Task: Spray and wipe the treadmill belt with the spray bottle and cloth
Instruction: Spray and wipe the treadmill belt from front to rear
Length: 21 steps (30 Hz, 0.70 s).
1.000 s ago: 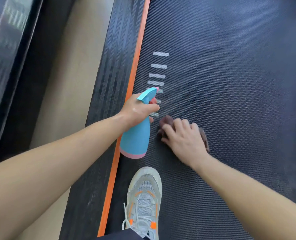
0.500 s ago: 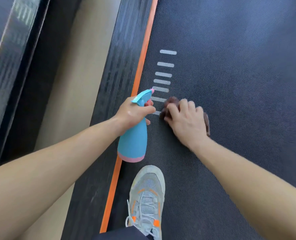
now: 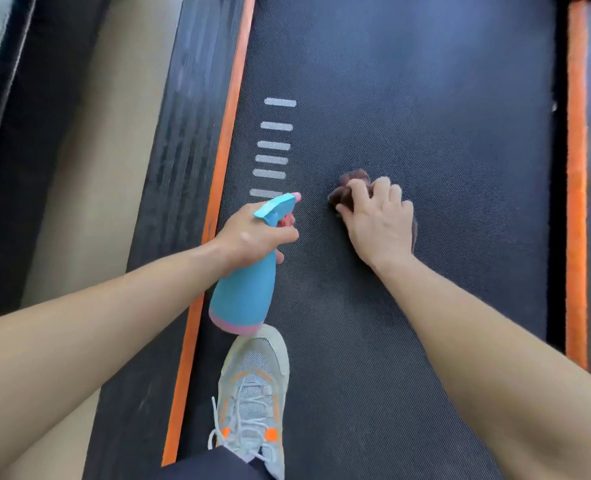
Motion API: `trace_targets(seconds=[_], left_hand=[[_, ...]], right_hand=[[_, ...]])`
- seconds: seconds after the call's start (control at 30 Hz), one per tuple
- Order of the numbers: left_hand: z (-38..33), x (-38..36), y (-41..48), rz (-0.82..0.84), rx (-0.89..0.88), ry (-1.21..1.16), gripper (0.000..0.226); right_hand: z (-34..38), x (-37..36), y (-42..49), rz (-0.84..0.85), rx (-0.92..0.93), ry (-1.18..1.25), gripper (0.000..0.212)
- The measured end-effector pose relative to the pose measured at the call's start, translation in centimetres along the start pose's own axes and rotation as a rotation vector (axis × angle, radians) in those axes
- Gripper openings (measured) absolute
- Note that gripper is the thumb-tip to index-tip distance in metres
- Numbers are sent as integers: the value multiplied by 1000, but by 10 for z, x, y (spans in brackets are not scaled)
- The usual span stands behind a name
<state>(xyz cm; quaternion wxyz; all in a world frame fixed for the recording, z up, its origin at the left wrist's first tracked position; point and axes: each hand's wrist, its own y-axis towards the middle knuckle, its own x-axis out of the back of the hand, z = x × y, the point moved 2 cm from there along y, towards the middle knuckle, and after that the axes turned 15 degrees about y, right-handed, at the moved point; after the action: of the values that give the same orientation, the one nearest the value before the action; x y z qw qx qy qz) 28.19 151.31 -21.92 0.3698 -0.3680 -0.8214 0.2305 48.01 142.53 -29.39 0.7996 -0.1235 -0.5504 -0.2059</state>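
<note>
Curling the fingers [image 3: 285, 235] of the left hand [image 3: 252, 233] tight round the neck of the turquoise plastic spray bottle with the pink base [image 3: 243, 292], and holding it tilted over the dark textured treadmill belt [image 3: 425, 116]. Pointing the nozzle ahead of those fingers, letting the base hang back below the wrist. Pressing down with the right hand [image 3: 377, 223] on the bunched brown cloth [image 3: 347, 187], bending its fingers [image 3: 382, 188] and clutching the fabric. Covering most of it with the palm, leaving a wad poking out just beyond the fingertips. Pinning that cloth to the belt, off to the right of the left-hand fingers and apart from the bottle. Hovering the nozzle over the nearest of the short white dashes [image 3: 276, 147] laddering away beyond the left fingers, with the orange edge strip [image 3: 224, 140] just to their left. Standing with a grey laced trainer with orange patches [image 3: 252, 382] on the belt, right behind the bottle's base.
</note>
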Motion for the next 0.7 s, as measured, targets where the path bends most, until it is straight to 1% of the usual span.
trace_targets(seconds=[0.03, 0.1, 0.17, 0.2, 0.23, 0.33, 0.37, 0.4, 0.47, 0.5, 0.57, 0.63, 0.7], left_hand=[[-4, -3, 2, 8, 1, 22, 45], [-11, -9, 6, 5, 4, 66, 36], [-20, -19, 9, 19, -15, 85, 37], [-25, -24, 11, 36, -40, 88, 40], [-31, -29, 13, 48, -56, 90, 42], [-44, -43, 16, 83, -92, 76, 43], [-48, -47, 16, 98, -99, 69, 44], [-50, -52, 17, 111, -101, 74, 43], [-56, -59, 18, 123, -100, 102, 46], [-58, -61, 18, 131, -100, 109, 45], [-60, -67, 20, 145, -110, 100, 40], [-64, -71, 21, 150, -124, 110, 40], [-67, -71, 19, 145, -117, 123, 37]], right_hand=[[-3, 1, -27, -8, 29, -8, 39], [-15, 3, -76, 39, 188, 5, 38], [-39, 11, -85, 99, 319, 15, 38], [-51, 16, -75, 102, 314, 2, 39], [-61, 20, -61, 86, 255, -14, 40], [-90, 34, -20, 11, -106, -1, 42], [-94, 36, -21, -6, -181, 9, 41], [-94, 37, -32, -24, -219, 6, 41], [-88, 36, -76, -48, -211, -28, 40], [-84, 35, -102, -45, -174, -40, 39], [-82, 35, -144, 15, -39, -45, 38], [-87, 38, -154, 67, 89, -74, 39], [-91, 42, -131, 61, 84, -83, 39]])
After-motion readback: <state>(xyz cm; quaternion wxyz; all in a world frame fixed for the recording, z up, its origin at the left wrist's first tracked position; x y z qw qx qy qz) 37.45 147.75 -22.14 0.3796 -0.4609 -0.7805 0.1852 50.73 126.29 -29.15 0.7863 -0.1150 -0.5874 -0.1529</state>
